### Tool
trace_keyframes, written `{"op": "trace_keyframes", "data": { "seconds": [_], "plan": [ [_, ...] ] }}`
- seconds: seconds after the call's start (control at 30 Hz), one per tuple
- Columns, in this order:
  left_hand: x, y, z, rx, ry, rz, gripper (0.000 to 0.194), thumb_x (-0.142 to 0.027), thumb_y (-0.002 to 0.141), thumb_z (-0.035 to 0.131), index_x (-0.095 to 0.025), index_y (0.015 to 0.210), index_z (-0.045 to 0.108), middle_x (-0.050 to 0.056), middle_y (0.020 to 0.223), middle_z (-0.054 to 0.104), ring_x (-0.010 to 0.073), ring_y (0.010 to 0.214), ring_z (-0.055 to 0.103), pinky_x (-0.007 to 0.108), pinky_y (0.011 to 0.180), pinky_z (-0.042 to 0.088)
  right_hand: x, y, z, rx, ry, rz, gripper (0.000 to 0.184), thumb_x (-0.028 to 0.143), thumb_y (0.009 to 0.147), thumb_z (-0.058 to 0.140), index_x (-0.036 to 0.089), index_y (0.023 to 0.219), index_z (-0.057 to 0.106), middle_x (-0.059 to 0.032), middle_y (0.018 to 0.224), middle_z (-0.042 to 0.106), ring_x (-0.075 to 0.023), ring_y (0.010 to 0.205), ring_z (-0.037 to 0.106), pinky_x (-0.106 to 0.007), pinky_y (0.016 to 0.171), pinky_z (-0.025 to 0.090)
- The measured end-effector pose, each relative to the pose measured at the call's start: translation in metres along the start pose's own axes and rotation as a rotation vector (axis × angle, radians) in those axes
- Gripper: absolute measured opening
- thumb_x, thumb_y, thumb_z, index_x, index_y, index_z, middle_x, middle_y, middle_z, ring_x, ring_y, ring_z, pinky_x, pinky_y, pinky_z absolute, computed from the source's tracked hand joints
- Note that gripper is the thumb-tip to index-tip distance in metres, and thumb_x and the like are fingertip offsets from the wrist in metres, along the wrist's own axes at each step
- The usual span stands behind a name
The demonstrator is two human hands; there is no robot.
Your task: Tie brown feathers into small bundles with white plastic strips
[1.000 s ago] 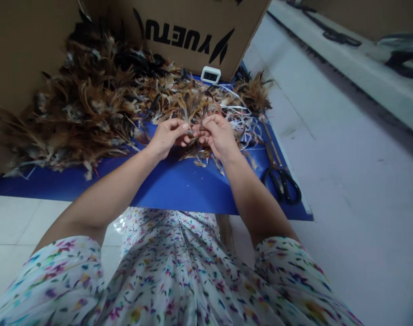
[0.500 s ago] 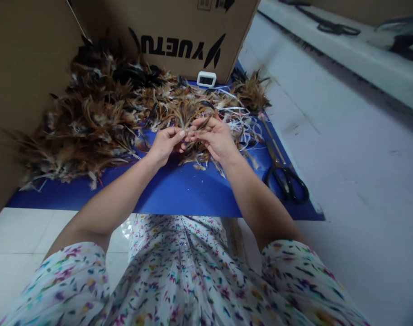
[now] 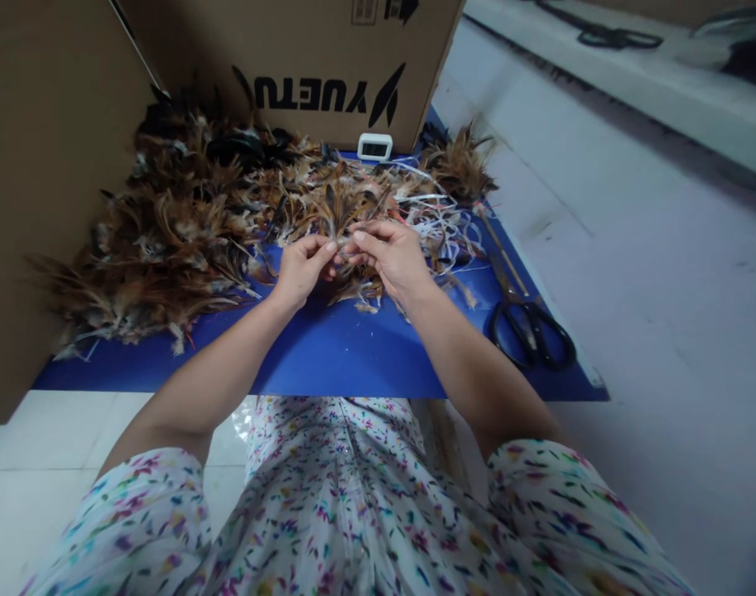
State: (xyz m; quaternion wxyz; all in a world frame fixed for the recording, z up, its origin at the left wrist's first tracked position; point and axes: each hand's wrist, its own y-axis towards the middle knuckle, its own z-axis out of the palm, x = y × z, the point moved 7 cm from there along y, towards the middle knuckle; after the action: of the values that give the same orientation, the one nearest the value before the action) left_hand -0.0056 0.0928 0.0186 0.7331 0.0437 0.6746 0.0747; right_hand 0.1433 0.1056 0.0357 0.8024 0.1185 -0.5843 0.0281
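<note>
My left hand (image 3: 303,265) and my right hand (image 3: 390,257) meet fingertip to fingertip above a blue sheet (image 3: 328,348). Both pinch a small bunch of brown feathers (image 3: 344,207) that fans upward from between the fingers. More loose feathers lie under the hands. A big heap of brown and black feathers (image 3: 166,223) spreads to the left, close to my left hand. White strips (image 3: 440,223) lie tangled just right of my right hand.
Black-handled scissors (image 3: 530,331) lie at the sheet's right edge, with thin sticks (image 3: 502,257) above them. A cardboard box (image 3: 328,58) printed with letters stands behind, a small white device (image 3: 374,147) at its foot. Another cardboard wall (image 3: 36,165) rises on the left. White floor (image 3: 651,273) extends right.
The hands have stayed together on the feather bunch, with the fingers shifting slightly. The view has tilted a little, so everything sits slightly lower and further right.
</note>
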Motion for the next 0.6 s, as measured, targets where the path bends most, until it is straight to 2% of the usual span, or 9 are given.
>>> {"op": "trace_keyframes", "data": {
  "seconds": [0.23, 0.6],
  "plan": [
    [-0.013, -0.003, -0.003, -0.019, 0.235, 0.253, 0.037, -0.055, 0.085, 0.070, -0.019, 0.077, 0.063, -0.001, 0.065, 0.068, 0.0083, 0.046, 0.053, 0.022, 0.050, 0.047, -0.005, 0.001, -0.001, -0.075, 0.019, 0.075, 0.021, 0.026, 0.072, 0.085, 0.018, 0.077, 0.066, 0.0022, 0.066, 0.069, -0.0113, 0.066, 0.069, -0.022, 0.059, 0.057],
    [-0.024, -0.009, -0.004, -0.025, 0.468, 0.357, 0.027, -0.046, 0.092, 0.063, -0.021, 0.082, 0.067, -0.003, 0.056, 0.062, 0.0110, 0.048, 0.056, 0.024, 0.057, 0.046, 0.003, 0.002, 0.005, -0.048, -0.072, -0.029, 0.025, 0.032, 0.069, 0.088, 0.019, 0.067, 0.067, 0.0029, 0.062, 0.067, -0.0097, 0.057, 0.061, -0.022, 0.049, 0.049]
  ]
}}
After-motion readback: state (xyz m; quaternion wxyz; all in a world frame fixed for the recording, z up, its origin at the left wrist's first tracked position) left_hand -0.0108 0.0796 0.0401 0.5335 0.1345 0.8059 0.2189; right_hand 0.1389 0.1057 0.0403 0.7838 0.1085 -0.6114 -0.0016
